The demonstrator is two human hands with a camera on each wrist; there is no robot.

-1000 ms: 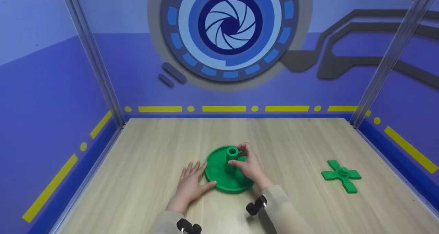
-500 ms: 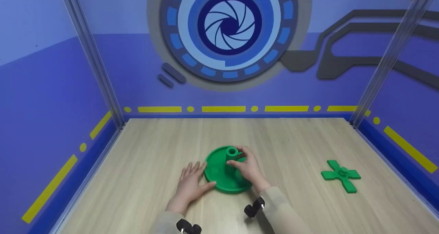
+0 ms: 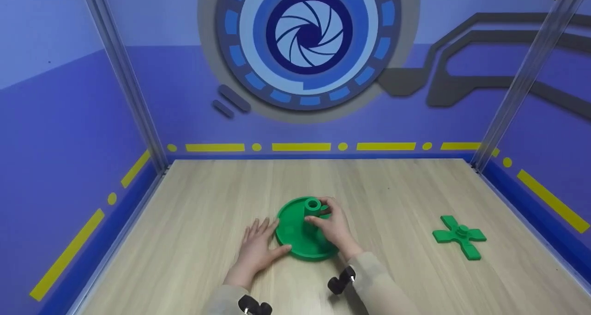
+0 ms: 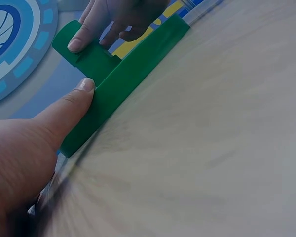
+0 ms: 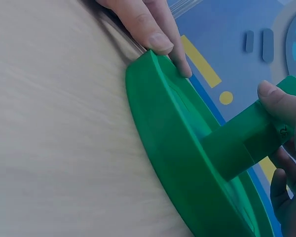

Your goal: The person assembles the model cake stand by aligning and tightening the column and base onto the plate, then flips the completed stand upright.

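Observation:
A round green dish (image 3: 291, 229) with a raised rim lies on the table in the head view. From its middle rises an upright green tube (image 3: 312, 205) with a hole in the top. My right hand (image 3: 337, 226) grips this tube between thumb and fingers, hiding the dish's right side. A small green bit shows between its fingers. At the dish's left edge, my left hand (image 3: 258, 250) lies with fingers spread, its thumb touching the rim. The left wrist view shows that thumb (image 4: 71, 106) against the dish's side. In the right wrist view, the tube (image 5: 241, 148) stands in the dish.
A green cross-shaped piece (image 3: 461, 234) with a round stub at its centre lies apart on the right of the wooden table (image 3: 208, 190). Blue printed walls (image 3: 161, 93) and metal corner posts (image 3: 134, 84) border the table at the back and sides.
My right hand has shifted slightly left on the tube, its fingertips a little lower. The left hand, the dish and the cross-shaped piece stay where they were.

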